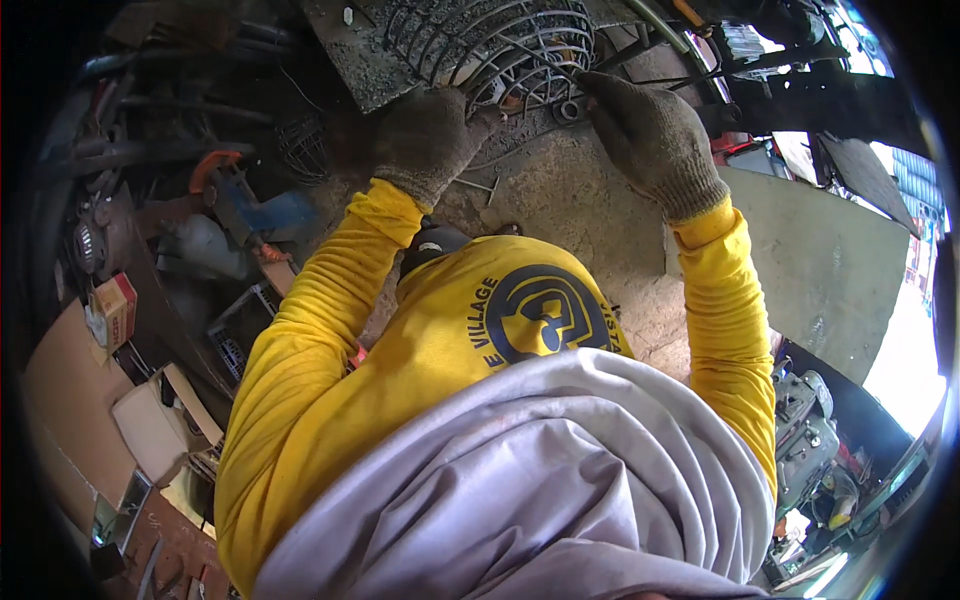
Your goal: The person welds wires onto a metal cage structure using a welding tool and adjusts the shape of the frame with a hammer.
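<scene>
My left hand (425,145), in a dark knit work glove, is at the lower edge of a curved cage of bent steel rods (490,45). Its thumb points right; the fingers are mostly hidden and blurred. On the right, my right hand (655,145), gloved alike, has its fingers pressed together at the cage's right side. A thin dark metal rod (545,60) runs from those fingertips across the cage. Just left of that hand is a small metal ring (569,111). Beneath the cage lies a gritty metal plate (365,75).
A thin metal rod tool (490,188) lies on the concrete floor (555,190). A blue and orange machine (255,205) and cardboard boxes (165,420) stand left. At right are a large pale sheet (810,265), a dark beam (830,105) and grey machinery (805,430).
</scene>
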`<state>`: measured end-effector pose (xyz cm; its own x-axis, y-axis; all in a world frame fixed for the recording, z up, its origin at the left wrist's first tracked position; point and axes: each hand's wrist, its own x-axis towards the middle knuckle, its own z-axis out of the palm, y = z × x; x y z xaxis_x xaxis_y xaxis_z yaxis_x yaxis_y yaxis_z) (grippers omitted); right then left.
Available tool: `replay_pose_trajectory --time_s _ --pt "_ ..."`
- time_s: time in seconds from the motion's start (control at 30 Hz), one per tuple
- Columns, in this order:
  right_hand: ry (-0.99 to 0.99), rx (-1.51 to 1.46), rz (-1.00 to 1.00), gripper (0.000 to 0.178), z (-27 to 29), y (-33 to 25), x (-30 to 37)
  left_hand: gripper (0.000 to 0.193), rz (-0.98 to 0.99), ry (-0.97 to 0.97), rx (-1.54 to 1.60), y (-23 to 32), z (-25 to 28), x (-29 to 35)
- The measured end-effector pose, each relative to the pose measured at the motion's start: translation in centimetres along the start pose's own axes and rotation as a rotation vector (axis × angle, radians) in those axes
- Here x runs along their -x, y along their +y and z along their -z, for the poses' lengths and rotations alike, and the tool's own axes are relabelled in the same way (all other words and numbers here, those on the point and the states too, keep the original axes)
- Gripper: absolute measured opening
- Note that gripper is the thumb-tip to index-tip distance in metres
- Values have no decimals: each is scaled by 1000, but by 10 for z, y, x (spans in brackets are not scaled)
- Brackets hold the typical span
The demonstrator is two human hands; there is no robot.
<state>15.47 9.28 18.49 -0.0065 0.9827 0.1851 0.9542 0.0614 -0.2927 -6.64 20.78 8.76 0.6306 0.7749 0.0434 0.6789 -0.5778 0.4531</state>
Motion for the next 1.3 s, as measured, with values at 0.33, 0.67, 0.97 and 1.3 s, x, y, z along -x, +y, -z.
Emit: replay_pose_trajectory --time_s 0.33,0.67,0.97,1.3 --pt "13 -236 -168 29 37 -14 36 41 114 -147 164 2 24 37" --pt "81 -479 24 30 -33 -43 15 28 60 213 1172 7 24 23" --pt "-81 249 -581 47 -35 145 -109 29 193 134 935 -62 84 -13" --pt "-203 519 -520 24 -73 193 -107 30 27 54 709 -103 84 -66"
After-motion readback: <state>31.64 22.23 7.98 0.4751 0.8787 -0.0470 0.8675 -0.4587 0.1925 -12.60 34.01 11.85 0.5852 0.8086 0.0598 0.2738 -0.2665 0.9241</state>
